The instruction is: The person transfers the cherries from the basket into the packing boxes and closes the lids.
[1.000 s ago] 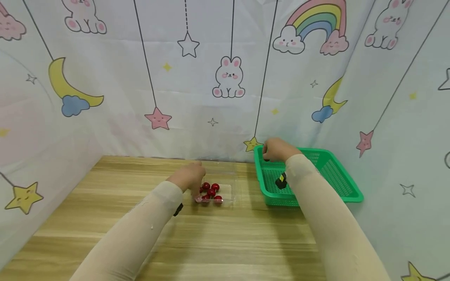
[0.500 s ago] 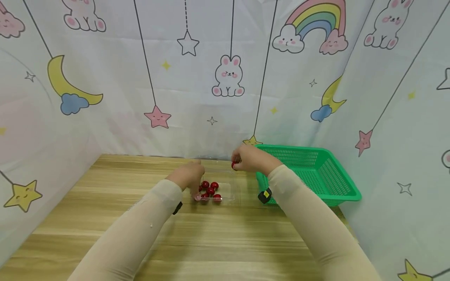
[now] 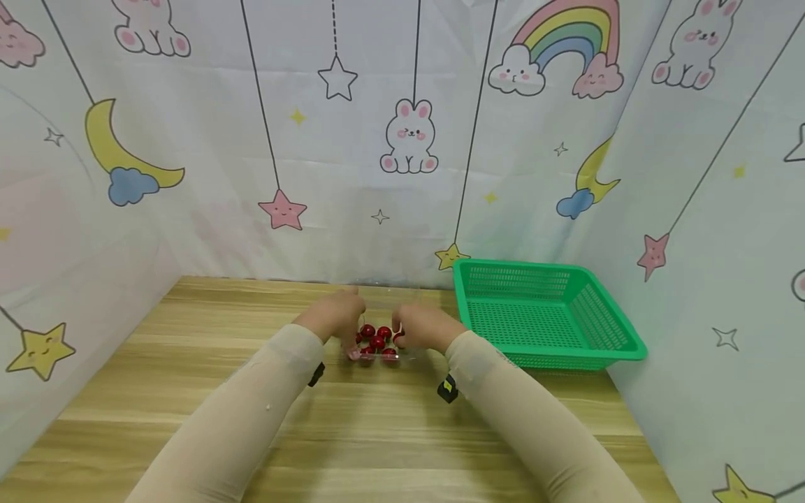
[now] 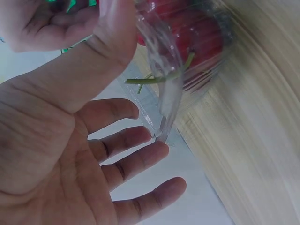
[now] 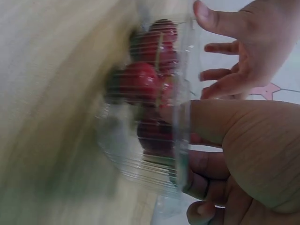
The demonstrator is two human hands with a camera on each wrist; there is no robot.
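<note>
A clear plastic box (image 5: 136,176) with several red cherries (image 3: 377,342) in it sits on the table between both hands. My left hand (image 3: 336,314) is at the box's left side. In the left wrist view its thumb (image 4: 110,33) lies along the rim, while the other fingers spread loosely beside the wall. A green stem (image 4: 145,81) pokes out over that rim. My right hand (image 3: 428,325) reaches into the box from the right, pinching a dark red cherry (image 5: 154,136) low inside it. The far fingertips are partly hidden by the box and cherries.
A green plastic basket (image 3: 462,297) with slotted walls stands at the right, and no fruit shows on its floor. The box's clear lid (image 3: 386,295) stands up behind. A printed curtain (image 3: 346,175) closes off the back and sides of the wooden table (image 3: 371,426).
My right hand has come from over the green basket, leftward and down, bringing a cherry into the plastic box. The left hand stays by the box.
</note>
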